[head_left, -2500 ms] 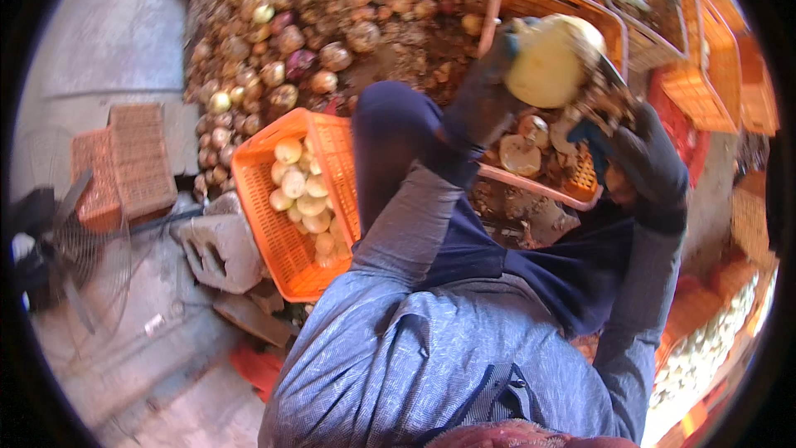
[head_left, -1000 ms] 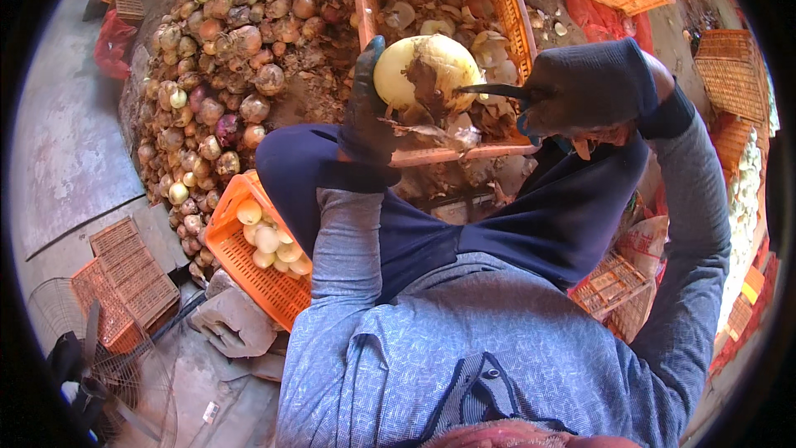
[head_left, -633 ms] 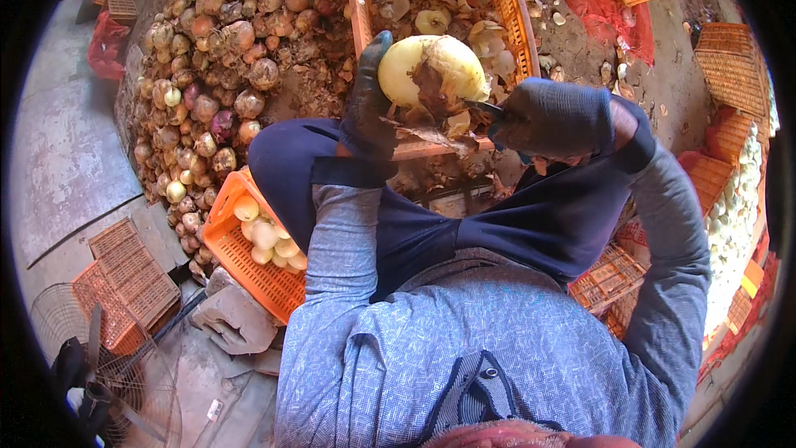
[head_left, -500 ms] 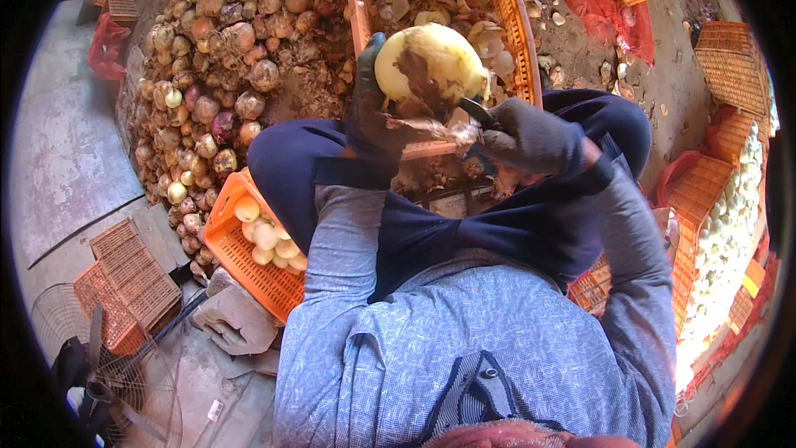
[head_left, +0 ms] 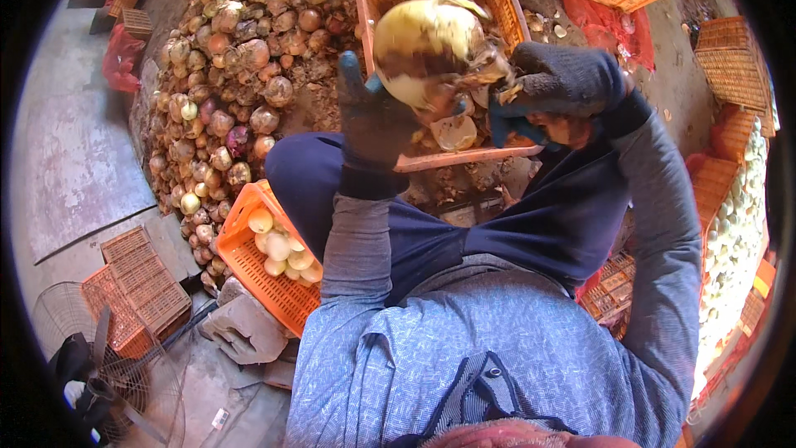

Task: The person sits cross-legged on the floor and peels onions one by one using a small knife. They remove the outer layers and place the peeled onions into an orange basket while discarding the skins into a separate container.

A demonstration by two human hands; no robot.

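Observation:
My left hand [head_left: 373,124], in a dark blue-tipped glove, cradles a large pale onion [head_left: 419,41] with torn brown skin, blurred by motion. My gloved right hand [head_left: 560,83] is closed on a knife just right of the onion; its blade is hard to make out against the loose peel. Beneath both hands, between my bent knees, stands an orange crate [head_left: 520,29] holding peel and onion scraps. Left of my left knee, a second orange crate [head_left: 249,261] contains peeled pale onions [head_left: 278,245].
A heap of unpeeled onions [head_left: 224,50] spreads over the floor at upper left. Stacked crates [head_left: 721,62], red mesh sacks [head_left: 609,29] and pale produce [head_left: 734,257] line the right. A fan [head_left: 99,365] and concrete block [head_left: 240,323] are at lower left.
Over the last half second the onion has risen and turned, with more brown skin showing underneath. My right hand has moved up and to the right.

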